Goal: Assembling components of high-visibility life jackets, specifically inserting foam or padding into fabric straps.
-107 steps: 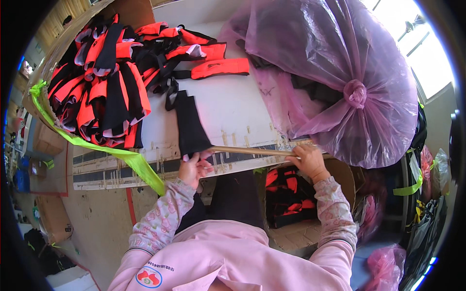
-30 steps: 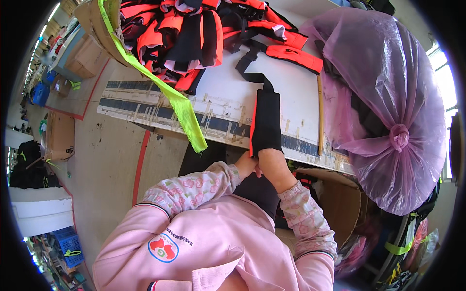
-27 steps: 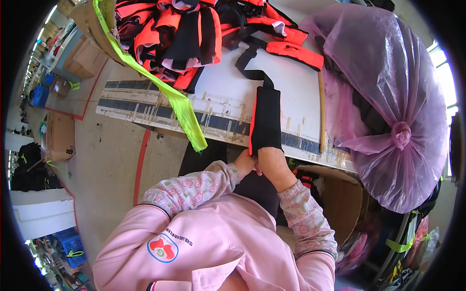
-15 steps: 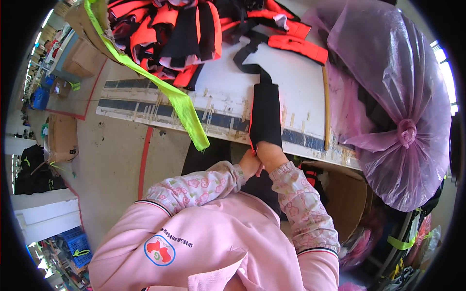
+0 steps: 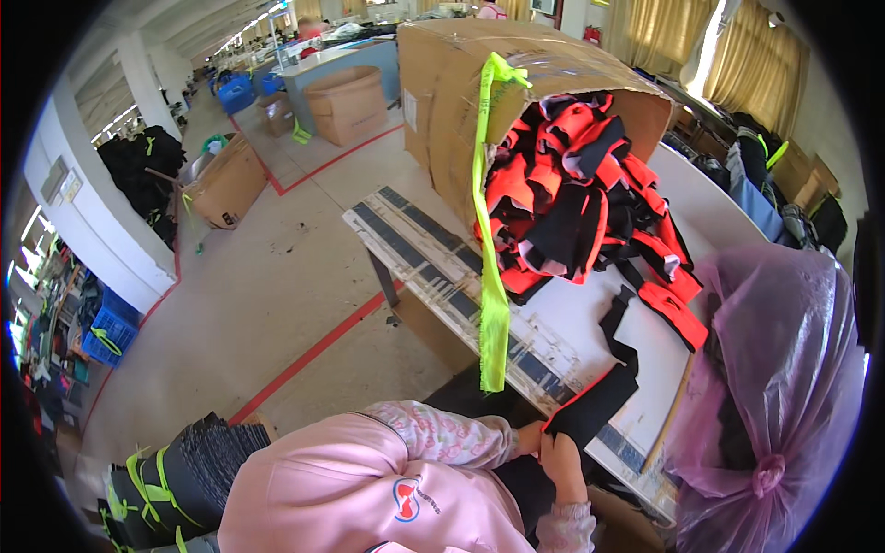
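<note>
A black fabric piece (image 5: 597, 405) with a red-orange edge lies across the front edge of the white table (image 5: 562, 313). Its far end runs into a narrower black strap (image 5: 616, 324) that bends back toward the heap. My right hand (image 5: 560, 461) is closed around the piece's near end. Close beside it, my left hand (image 5: 530, 439) has its fingers at the same end, partly hidden behind the fabric and the right hand. Farther back, a heap of red-orange and black fabric pieces (image 5: 572, 212) spills from a cardboard box (image 5: 461, 101) lying on its side.
A neon-yellow strip (image 5: 493, 304) hangs from the box over the table edge. At the right stands a knotted purple plastic bag (image 5: 774, 369). Black stacked material (image 5: 198, 475) tied with yellow strips sits at lower left. Red lines (image 5: 313, 355) mark the floor.
The view has swung up and to the left, showing more of the box and the room. Both hands stay together at the fabric piece's near end.
</note>
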The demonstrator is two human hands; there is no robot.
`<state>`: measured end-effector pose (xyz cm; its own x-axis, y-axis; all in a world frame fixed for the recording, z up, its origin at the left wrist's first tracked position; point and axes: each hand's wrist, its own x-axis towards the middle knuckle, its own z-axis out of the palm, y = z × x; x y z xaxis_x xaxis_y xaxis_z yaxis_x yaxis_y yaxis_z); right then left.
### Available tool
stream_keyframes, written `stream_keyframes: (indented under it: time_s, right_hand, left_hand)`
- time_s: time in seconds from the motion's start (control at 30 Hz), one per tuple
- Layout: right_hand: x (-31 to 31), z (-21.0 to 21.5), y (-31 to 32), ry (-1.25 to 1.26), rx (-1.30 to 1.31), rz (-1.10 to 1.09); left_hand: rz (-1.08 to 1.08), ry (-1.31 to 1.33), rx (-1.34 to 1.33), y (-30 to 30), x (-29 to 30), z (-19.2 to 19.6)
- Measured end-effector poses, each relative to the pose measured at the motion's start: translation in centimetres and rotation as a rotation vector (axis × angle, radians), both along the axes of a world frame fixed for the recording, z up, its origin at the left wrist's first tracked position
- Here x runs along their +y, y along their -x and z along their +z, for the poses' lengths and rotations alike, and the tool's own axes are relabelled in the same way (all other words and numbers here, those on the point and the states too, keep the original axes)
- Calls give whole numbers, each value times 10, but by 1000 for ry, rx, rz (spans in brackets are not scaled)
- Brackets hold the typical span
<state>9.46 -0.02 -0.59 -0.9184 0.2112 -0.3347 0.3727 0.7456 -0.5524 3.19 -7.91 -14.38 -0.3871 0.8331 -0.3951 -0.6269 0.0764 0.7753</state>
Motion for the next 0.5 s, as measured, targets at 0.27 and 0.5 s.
stream_keyframes:
  time_s: [0.27, 0.5]
  right_hand:
    - [-20, -26, 4, -177, 208, -102]
    - [19, -67, -4, -287, 163, -54]
  left_hand:
    - [14, 36, 365, 10, 6, -8]
    - [-107, -1, 245, 8, -2, 38]
